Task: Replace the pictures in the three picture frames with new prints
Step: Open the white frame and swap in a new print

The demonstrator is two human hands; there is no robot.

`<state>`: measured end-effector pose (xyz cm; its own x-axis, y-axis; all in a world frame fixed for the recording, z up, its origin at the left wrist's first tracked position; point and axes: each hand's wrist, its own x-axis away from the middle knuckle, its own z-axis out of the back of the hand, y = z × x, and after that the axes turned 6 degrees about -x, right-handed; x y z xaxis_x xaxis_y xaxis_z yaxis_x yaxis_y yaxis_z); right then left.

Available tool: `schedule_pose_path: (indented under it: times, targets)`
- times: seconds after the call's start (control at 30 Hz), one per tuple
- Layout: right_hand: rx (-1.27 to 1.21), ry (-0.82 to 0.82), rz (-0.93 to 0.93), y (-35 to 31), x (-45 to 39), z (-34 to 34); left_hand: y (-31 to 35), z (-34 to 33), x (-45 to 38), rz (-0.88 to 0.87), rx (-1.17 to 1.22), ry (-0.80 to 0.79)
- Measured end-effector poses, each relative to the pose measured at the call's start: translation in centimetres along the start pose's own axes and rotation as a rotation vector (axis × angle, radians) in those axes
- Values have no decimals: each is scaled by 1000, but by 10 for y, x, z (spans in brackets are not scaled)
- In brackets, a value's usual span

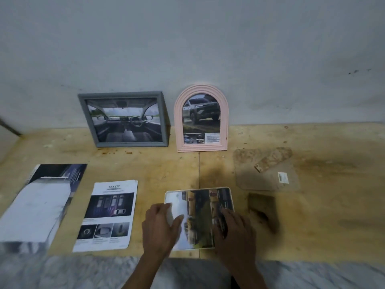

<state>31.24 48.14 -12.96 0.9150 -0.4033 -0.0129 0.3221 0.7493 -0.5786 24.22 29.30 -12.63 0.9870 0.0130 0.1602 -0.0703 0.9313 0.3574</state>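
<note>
Fitting: head view, a print [200,217] lies on the third frame [226,189], flat on the table [162,167]; the frame's pale rim shows along the print's far edge.
Left grip: the left hand [159,228] lies on the print's left part, fingers fairly straight and spread, pressing it down.
Right grip: the right hand [233,228] rests on the print's right part, fingers extended on the paper; no pinch visible.
Done, by my reading: beyond both grips, the grey frame [125,119] and pink arched frame [201,119] lean on the wall, each holding a car picture.
Left to do: probably seating this print and closing the frame; the backing board [266,174], beyond the right grip, lies loose, and so does a small brown piece [262,207] just right of it.
Spare: a safety sheet [110,215] and a brochure [41,201], left of the left grip.
</note>
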Motion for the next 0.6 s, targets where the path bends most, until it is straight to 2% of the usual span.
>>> schedule_pose_path:
  times: [0.17,0.33,0.6]
  targets:
    - [241,-27,-76,-10,16,-20,-20,-6,14,-110,-123,-79]
    - [286,-2,-119,-13,21,-33,-23,-13,17,-124,-110,-53]
    - [228,7,-126,-14,17,-48,-10,-21,13,26,52,-7]
